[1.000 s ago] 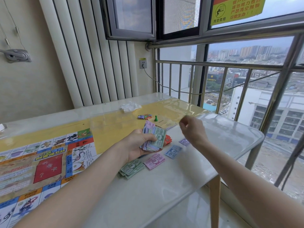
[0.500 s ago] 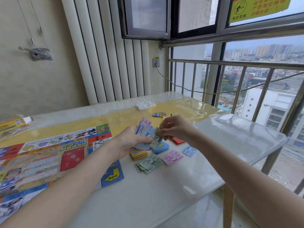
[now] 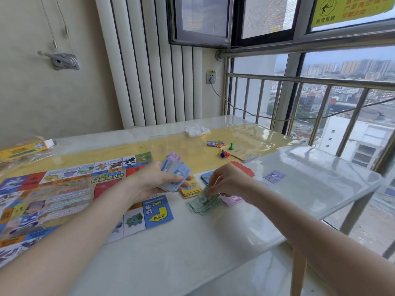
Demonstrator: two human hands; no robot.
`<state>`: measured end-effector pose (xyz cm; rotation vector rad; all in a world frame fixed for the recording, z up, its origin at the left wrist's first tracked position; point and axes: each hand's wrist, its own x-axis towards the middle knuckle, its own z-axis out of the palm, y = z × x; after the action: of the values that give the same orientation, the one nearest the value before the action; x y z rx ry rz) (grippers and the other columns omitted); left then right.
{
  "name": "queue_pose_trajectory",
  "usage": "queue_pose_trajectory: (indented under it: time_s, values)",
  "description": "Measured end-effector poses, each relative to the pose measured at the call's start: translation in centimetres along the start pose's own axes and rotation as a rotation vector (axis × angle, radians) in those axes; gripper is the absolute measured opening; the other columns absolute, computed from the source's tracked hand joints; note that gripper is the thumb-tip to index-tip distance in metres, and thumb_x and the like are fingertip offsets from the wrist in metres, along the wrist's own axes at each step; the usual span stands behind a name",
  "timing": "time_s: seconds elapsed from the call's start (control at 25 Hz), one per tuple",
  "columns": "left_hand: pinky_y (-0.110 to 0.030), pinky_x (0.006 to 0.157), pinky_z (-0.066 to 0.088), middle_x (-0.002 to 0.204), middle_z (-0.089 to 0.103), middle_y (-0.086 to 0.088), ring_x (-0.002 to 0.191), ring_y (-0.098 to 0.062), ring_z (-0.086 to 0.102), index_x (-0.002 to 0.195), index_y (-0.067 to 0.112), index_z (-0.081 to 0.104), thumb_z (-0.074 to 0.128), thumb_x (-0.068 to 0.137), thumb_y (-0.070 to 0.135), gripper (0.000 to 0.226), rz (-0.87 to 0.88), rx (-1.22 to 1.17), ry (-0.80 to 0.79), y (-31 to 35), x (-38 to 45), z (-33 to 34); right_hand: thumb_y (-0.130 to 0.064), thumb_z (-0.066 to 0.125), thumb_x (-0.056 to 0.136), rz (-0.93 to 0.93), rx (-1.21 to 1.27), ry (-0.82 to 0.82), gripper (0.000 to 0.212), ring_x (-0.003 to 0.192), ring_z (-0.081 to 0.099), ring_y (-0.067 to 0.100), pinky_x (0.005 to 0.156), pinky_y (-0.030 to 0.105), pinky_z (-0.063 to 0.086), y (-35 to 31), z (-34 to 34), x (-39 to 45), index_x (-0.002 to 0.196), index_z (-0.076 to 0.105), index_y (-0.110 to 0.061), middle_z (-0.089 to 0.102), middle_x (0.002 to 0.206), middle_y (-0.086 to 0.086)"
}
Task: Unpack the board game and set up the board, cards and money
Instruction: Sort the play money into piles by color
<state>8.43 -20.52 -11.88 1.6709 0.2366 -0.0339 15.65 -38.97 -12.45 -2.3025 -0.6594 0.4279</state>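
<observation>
Table (image 3: 213, 253): glossy white top with a yellow strip along its far half; carries all game parts.
Board (image 3: 64, 199): unfolded, lying flat on the left part of the table; its blue arrow corner square lies near the left hand.
Left hand (image 3: 154, 182): raised above the board's right edge; grip curled round a fanned stack of notes (image 3: 175, 174), blue note on top, thumb across its face.
Right hand (image 3: 228, 180): lowered over the money piles; grip pinched on the top of the green notes (image 3: 203, 205), which lie on the table just right of the board.
Yellow cards (image 3: 191, 189): stacked between the two hands, beside the green notes.
Pink notes (image 3: 232, 199): partly hidden under the right hand.
Red cards (image 3: 245, 169): beyond the right wrist.
Purple note (image 3: 274, 176): single, flat, well right of the other piles.
Pawns (image 3: 223, 154): small coloured cluster on the yellow strip; one green pawn (image 3: 230, 146) upright just beyond it.
</observation>
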Motion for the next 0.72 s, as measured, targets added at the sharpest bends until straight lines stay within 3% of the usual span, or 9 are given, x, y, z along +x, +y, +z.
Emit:
queue_pose_trajectory:
  time_s: [0.12, 0.32, 0.44, 0.6, 0.72]
  values:
    - [-0.019, 0.05, 0.053, 0.074, 0.074, -0.007, 0.064, -0.013, 0.071, 0.097, 0.006, 0.06, 0.064, 0.082, -0.003, 0.019, -0.033, 0.024, -0.026, 0.0, -0.2, 1.2, -0.024, 0.076, 0.073, -0.03, -0.309, 0.068, 0.026, 0.077, 0.047, 0.014, 0.053, 0.018, 0.034, 0.0, 0.6, -0.3, 0.09, 0.057, -0.015, 0.048, 0.081, -0.004]
    - [-0.021, 0.054, 0.054, 0.079, 0.074, -0.007, 0.07, -0.017, 0.072, 0.094, 0.01, 0.062, 0.069, 0.078, 0.0, 0.02, -0.002, 0.021, -0.017, 0.8, -0.3, 1.5, -0.021, 0.063, 0.086, -0.174, 0.262, 0.121, 0.016, 0.056, 0.053, 0.012, 0.048, 0.019, 0.042, -1.3, -1.0, 0.2, 0.081, 0.064, -0.006, 0.061, 0.068, 0.002]
    - [-0.022, 0.057, 0.055, 0.082, 0.074, -0.006, 0.073, -0.017, 0.072, 0.098, 0.009, 0.062, 0.068, 0.079, 0.004, 0.021, 0.009, 0.024, -0.057, 0.9, -0.4, 1.9, -0.016, 0.069, 0.081, -0.222, 0.297, 0.108, 0.014, 0.052, 0.054, 0.012, 0.046, 0.017, 0.043, -1.3, -0.4, 0.4, 0.077, 0.066, -0.003, 0.065, 0.066, 0.008]
    - [-0.026, 0.063, 0.058, 0.083, 0.073, -0.01, 0.07, -0.017, 0.07, 0.1, 0.005, 0.059, 0.057, 0.088, 0.006, 0.012, -0.036, -0.164, -0.095, 0.8, -0.3, 1.6, -0.007, 0.069, 0.08, -0.202, 0.371, 0.168, 0.011, 0.05, 0.05, 0.012, 0.045, 0.016, 0.04, -0.7, -0.7, 0.9, 0.073, 0.065, -0.001, 0.06, 0.059, 0.007]
    - [-0.029, 0.064, 0.057, 0.083, 0.071, -0.012, 0.067, -0.018, 0.069, 0.095, 0.006, 0.057, 0.057, 0.087, 0.0, 0.011, -0.031, -0.17, -0.028, 0.9, 0.1, 1.5, -0.006, 0.068, 0.08, -0.208, 0.427, 0.137, 0.008, 0.054, 0.052, 0.013, 0.049, 0.017, 0.043, -0.5, -1.0, 0.9, 0.074, 0.065, -0.001, 0.06, 0.06, 0.007]
